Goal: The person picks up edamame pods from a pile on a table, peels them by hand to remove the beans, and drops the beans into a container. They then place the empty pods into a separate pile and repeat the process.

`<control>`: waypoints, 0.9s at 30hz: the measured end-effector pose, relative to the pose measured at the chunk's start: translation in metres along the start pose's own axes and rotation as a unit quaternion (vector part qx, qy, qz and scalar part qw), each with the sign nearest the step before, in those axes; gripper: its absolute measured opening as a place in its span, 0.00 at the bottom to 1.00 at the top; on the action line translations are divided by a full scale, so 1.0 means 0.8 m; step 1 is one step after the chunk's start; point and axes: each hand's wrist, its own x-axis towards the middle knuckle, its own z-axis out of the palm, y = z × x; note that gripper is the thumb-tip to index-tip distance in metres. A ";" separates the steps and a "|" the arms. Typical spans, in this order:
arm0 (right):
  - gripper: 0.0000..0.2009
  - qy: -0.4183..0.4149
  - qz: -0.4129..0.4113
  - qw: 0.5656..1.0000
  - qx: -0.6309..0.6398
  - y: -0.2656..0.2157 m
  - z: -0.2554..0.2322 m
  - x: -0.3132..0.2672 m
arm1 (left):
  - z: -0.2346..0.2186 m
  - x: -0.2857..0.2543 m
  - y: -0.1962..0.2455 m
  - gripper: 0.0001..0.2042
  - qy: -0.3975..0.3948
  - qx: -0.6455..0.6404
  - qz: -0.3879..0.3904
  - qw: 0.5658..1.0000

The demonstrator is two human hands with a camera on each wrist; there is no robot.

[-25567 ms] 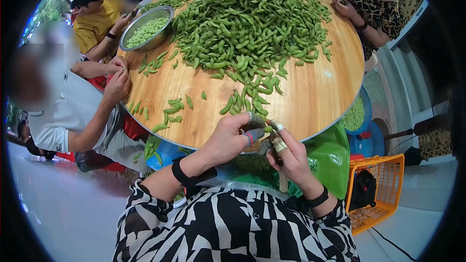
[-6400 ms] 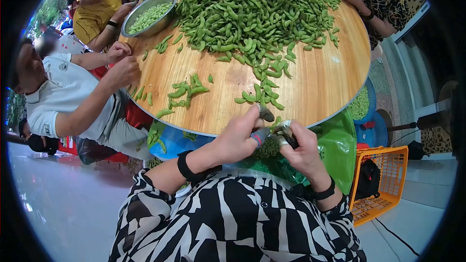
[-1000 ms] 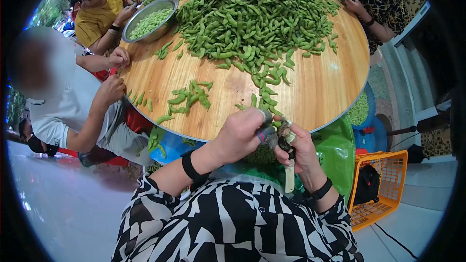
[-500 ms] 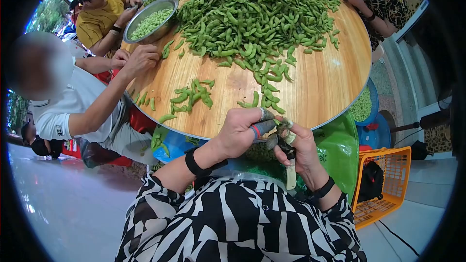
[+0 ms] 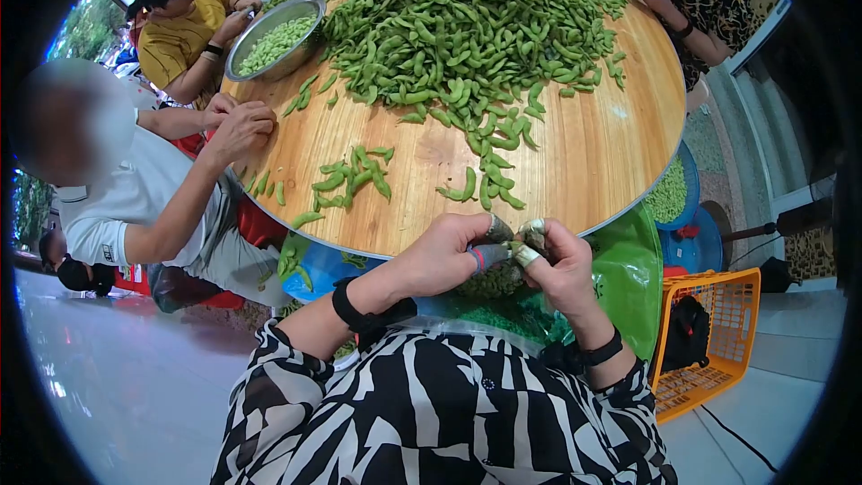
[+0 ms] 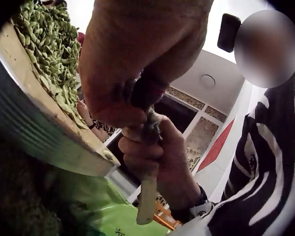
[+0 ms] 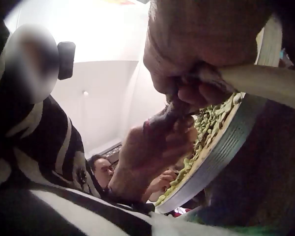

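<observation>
Just off the near table edge, my left hand [image 5: 435,259] and right hand [image 5: 561,265] meet fingertip to fingertip. Dark covers wrap left fingers and thumb; pale tape wraps the right fingertips. Between them the left fingers pinch a green edamame pod [image 5: 514,242], mostly hidden. My right hand also grips a tool by its pale handle [image 6: 147,200], which sticks out below the fist in the left wrist view; its working end is hidden. The nearest loose pods [image 5: 496,187] lie on the round wooden table [image 5: 597,180] just beyond my fingers.
A big heap of edamame pods [image 5: 458,36] covers the table's far side. A metal bowl of shelled beans [image 5: 278,40] stands at left, near a person in white [image 5: 171,189]. Below right are a green bag [image 5: 628,283], blue basins [image 5: 691,251] and an orange crate [image 5: 714,332].
My right hand has rolled over, so the pale handle no longer shows in the head view. Both hands sit slightly lower. The neighbour's hand has drawn back a little toward the table edge.
</observation>
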 end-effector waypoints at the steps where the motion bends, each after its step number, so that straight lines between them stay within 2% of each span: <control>1: 0.06 0.001 0.001 1.000 0.000 0.004 -0.001 0.002 | 0.000 -0.002 0.004 0.09 0.000 -0.002 -0.003 1.000; 3: 0.08 0.024 -0.139 0.976 -0.166 0.012 -0.004 0.006 | 0.000 -0.004 0.006 0.11 0.000 -0.004 -0.006 1.000; 7: 0.09 -0.007 -0.114 0.957 -0.266 0.002 -0.016 0.002 | -0.002 -0.005 -0.003 0.12 0.008 0.106 0.064 0.992; 8: 0.10 -0.045 -0.095 0.954 -0.281 0.001 -0.021 0.002 | -0.003 -0.006 -0.006 0.13 0.013 0.143 0.096 0.985; 9: 0.10 -0.083 -0.075 0.949 -0.296 0.002 -0.024 0.001 | -0.005 -0.007 -0.010 0.13 0.014 0.143 0.095 0.985; 11: 0.10 -0.072 -0.068 0.960 -0.263 -0.003 -0.015 -0.002 | -0.007 -0.007 -0.014 0.12 0.026 0.230 0.141 0.963; 13: 0.09 -0.060 -0.062 0.969 -0.231 -0.005 -0.012 -0.003 | -0.006 -0.007 -0.016 0.11 0.025 0.264 0.161 0.951; 14: 0.08 -0.063 -0.081 0.971 -0.214 -0.004 -0.012 -0.001 | -0.006 -0.007 -0.016 0.10 0.023 0.299 0.181 0.937; 16: 0.08 -0.066 -0.100 0.973 -0.198 -0.005 -0.013 0.000 | -0.006 -0.008 -0.012 0.10 0.021 0.313 0.193 0.930; 18: 0.07 -0.077 -0.059 0.972 -0.213 -0.006 -0.014 0.000 | -0.006 -0.009 -0.008 0.09 0.018 0.326 0.204 0.923; 22: 0.06 -0.086 -0.047 0.974 -0.204 0.005 -0.015 0.001 | -0.009 -0.008 -0.009 0.11 0.026 0.342 0.260 0.903; 25: 0.07 -0.090 -0.081 0.964 -0.238 0.010 -0.012 0.002 | -0.009 -0.008 -0.015 0.11 0.036 0.367 0.300 0.880; 27: 0.04 -0.087 -0.070 0.976 -0.188 0.010 -0.011 0.003 | -0.006 -0.008 -0.016 0.12 0.045 0.383 0.321 0.865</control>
